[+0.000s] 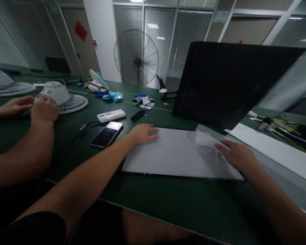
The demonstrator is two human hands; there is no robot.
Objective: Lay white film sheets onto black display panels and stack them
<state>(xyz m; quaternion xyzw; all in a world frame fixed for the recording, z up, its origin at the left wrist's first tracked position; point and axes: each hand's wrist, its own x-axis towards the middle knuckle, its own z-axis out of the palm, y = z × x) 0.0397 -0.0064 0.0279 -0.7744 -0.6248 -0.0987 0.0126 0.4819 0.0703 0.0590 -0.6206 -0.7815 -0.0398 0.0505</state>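
Observation:
A flat white panel (173,153) with a thin dark frame lies before me on the green table. My left hand (143,133) rests on the panel's far left corner, fingers spread and holding nothing. At the right end, my right hand (237,153) pinches a thin translucent sheet (206,136) between thumb and fingers. One corner of that sheet is lifted and curled above the panel. The rest of it seems to stretch right, under my hand and forearm, though its full outline is hard to make out.
Behind the panel stands a large black screen housing (226,81). Left lie a phone (107,134), a white power bank (111,115) and a black folding knife (138,115). A co-worker's hands (44,109) hold a white fan part (56,93). A white strip (275,146) and cables (283,126) lie right.

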